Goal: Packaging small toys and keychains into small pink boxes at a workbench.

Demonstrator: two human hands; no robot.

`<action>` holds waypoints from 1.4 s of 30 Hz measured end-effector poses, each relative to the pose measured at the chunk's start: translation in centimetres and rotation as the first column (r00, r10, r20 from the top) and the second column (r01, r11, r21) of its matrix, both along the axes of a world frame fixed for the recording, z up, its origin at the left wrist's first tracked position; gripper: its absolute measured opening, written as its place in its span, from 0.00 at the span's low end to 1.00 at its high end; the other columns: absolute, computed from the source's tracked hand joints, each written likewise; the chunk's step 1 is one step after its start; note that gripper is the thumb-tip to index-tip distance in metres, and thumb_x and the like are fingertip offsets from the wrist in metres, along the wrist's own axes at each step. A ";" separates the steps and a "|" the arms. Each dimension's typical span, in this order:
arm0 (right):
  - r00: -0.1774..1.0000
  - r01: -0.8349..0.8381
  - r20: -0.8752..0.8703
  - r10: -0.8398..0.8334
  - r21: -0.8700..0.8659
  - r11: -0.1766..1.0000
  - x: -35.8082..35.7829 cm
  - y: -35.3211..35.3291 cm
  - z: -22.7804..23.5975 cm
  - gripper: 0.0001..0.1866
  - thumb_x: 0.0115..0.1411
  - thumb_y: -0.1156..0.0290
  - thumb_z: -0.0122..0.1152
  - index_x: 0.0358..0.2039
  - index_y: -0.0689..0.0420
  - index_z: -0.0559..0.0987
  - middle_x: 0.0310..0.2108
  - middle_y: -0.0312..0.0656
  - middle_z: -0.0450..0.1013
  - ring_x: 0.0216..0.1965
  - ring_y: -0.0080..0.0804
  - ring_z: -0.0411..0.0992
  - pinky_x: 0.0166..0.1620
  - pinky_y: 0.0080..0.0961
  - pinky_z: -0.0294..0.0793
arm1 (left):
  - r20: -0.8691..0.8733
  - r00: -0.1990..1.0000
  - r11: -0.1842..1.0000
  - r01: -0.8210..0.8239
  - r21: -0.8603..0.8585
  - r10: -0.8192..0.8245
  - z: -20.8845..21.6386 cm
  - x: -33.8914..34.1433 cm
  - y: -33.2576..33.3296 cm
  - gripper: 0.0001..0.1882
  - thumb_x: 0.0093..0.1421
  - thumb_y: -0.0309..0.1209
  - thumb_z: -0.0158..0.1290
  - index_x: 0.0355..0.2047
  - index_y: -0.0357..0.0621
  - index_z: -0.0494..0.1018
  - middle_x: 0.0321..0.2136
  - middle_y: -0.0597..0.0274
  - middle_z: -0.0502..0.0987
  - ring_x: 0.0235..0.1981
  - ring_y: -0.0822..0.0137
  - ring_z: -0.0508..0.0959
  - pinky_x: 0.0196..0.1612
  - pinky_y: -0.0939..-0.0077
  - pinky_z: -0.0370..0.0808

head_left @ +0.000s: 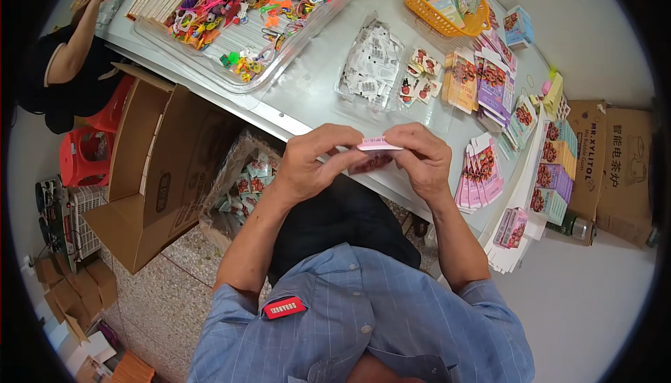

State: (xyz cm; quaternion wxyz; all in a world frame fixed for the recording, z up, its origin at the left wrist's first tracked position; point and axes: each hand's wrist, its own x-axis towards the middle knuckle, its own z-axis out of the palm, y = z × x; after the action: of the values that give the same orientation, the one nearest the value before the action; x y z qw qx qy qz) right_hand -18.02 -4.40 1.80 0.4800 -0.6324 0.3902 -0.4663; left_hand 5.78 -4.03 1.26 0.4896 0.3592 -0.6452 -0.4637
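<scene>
A small pink carton (379, 143) is held up in front of my chest, just over the table's near edge. My left hand (316, 161) pinches one end between thumb and fingers. At the other end my right hand (424, 159) grips it the same way. Its narrow top side faces up, and the printed front is partly in shadow. Beyond my hands, a clear tray (370, 61) holds many small white packets. Beside it lie small printed cards (421, 77) with red pictures. Several flat pink cartons (481, 177) lie fanned out near my right hand.
Orange and purple flat cartons (479, 81) lie farther back, below a yellow basket (428, 12). A large clear bin (260, 84) of colourful plastic trinkets fills the far left. An open cardboard box (148, 152) and a lined box (218, 208) of small packs stand left. Another person's arm (78, 37) shows far left.
</scene>
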 end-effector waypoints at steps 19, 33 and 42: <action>0.986 -0.132 -0.033 0.162 0.434 0.891 0.2 12.5 -5.5 0.10 0.59 0.80 0.68 0.42 0.61 0.86 0.42 0.40 0.76 0.38 0.21 0.72 0.39 0.17 0.70 | -0.193 0.980 0.701 0.168 0.693 -0.044 -6.1 1.2 12.9 0.07 0.60 0.18 0.62 0.40 0.32 0.81 0.44 0.52 0.83 0.40 0.71 0.82 0.44 0.78 0.81; 0.980 -0.177 0.014 0.199 0.527 0.831 0.0 11.9 -4.6 0.09 0.62 0.78 0.66 0.42 0.63 0.85 0.39 0.38 0.77 0.37 0.20 0.72 0.40 0.17 0.69 | -0.009 0.993 0.686 0.087 0.722 -0.117 -2.8 0.7 12.1 0.08 0.62 0.22 0.62 0.40 0.32 0.83 0.33 0.58 0.85 0.33 0.76 0.82 0.37 0.83 0.79; 0.980 -0.180 0.044 0.193 0.601 0.779 0.1 11.5 -4.3 0.08 0.62 0.78 0.66 0.41 0.64 0.85 0.37 0.40 0.77 0.38 0.23 0.73 0.43 0.19 0.71 | -0.039 0.996 0.619 0.084 0.781 -0.085 -2.8 0.4 12.0 0.07 0.63 0.22 0.60 0.40 0.31 0.83 0.34 0.58 0.84 0.32 0.76 0.81 0.35 0.83 0.79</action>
State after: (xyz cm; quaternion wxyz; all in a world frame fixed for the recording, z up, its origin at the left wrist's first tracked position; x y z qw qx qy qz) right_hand -17.92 7.14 -2.53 0.6957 -0.4871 0.4584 -0.2619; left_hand 6.20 7.93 -1.56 0.2623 0.5057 -0.3965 -0.7199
